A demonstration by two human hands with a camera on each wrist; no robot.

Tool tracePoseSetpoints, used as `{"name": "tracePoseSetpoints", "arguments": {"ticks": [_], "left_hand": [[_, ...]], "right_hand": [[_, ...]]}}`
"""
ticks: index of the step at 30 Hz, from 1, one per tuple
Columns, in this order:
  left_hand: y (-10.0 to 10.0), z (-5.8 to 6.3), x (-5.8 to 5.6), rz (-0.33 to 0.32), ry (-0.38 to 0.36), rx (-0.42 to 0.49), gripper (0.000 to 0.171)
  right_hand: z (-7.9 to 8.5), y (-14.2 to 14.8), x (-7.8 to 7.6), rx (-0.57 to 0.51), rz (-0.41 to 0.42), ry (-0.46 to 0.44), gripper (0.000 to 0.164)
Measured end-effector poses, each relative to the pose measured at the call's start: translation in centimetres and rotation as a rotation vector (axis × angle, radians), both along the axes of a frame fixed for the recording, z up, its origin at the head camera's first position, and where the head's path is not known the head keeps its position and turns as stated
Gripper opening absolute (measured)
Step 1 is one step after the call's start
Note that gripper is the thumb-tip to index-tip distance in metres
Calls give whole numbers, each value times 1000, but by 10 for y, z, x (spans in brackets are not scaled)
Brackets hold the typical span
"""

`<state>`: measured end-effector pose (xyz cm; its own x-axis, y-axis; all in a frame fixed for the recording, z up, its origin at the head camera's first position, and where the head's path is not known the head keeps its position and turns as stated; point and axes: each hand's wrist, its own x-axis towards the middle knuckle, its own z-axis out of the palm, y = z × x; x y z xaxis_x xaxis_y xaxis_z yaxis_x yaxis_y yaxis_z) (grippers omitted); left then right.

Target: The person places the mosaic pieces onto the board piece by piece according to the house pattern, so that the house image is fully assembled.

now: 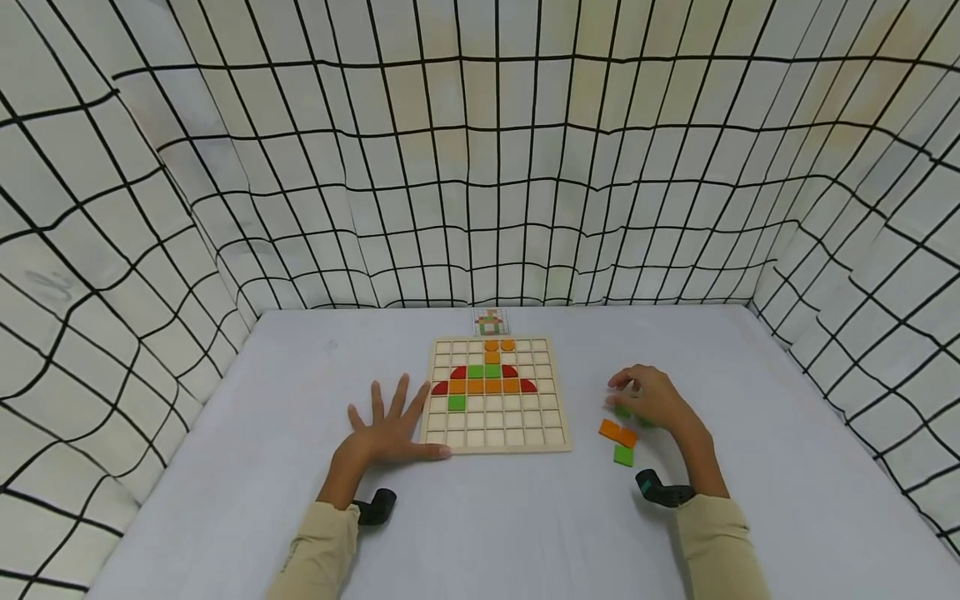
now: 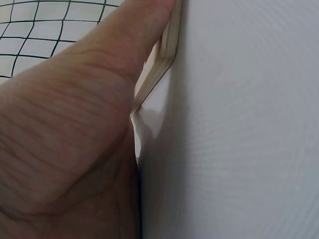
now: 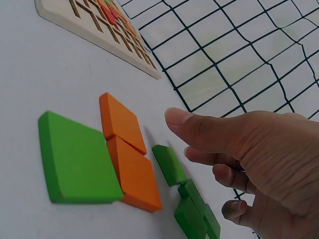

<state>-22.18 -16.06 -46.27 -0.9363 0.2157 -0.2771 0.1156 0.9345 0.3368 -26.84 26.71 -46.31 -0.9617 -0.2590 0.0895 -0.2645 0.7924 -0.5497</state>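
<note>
A wooden grid board (image 1: 517,423) lies on the white table with red, green and orange tiles in several of its cells. My left hand (image 1: 386,433) is spread flat beside it, the thumb on its lower left corner; in the left wrist view the palm (image 2: 70,134) hides most of the board. To the right, my right hand (image 1: 658,400) hovers over green tiles (image 3: 191,219), partly hidden in the head view. Its fingers are loosely bent, and I see nothing held between thumb and fingers. Nearer me lie two orange tiles (image 1: 618,432) and a green square tile (image 1: 623,455).
A small pattern card (image 1: 491,322) lies just behind the board. White walls with a black net (image 1: 517,179) enclose the table (image 1: 510,517) at the back and sides. A black wrist device (image 1: 375,507) sits at the left wrist, another (image 1: 660,488) at the right.
</note>
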Motion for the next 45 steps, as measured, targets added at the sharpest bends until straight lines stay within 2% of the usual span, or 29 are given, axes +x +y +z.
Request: {"name": "tracePoseSetpoints", "arguments": {"ticks": [7, 14, 21, 27, 32, 35, 41, 45], "left_hand": [[-2, 0, -1, 2, -1, -1, 118], [-1, -2, -1, -2, -4, -2, 118], [-1, 0, -2, -5, -7, 1, 118], [0, 2, -2, -1, -8, 5, 117], [0, 0, 0, -2, -13, -4, 117], [0, 0, 0, -2, -11, -4, 117], [0, 3, 0, -3, -7, 1, 117], [1, 4, 2, 1, -5, 7, 116]], "right_hand": [[-3, 12, 3, 12, 44, -3, 31], [-10, 14, 4, 14, 38, 64, 23], [-11, 17, 7, 2, 15, 47, 23], [-14, 17, 6, 47, 7, 90, 19], [-20, 12, 7, 104, -27, 125, 22], [-20, 6, 8, 90, -41, 121, 23], [-16, -10, 6, 48, -10, 112, 23], [-17, -21, 3, 36, 46, 134, 24]]}}
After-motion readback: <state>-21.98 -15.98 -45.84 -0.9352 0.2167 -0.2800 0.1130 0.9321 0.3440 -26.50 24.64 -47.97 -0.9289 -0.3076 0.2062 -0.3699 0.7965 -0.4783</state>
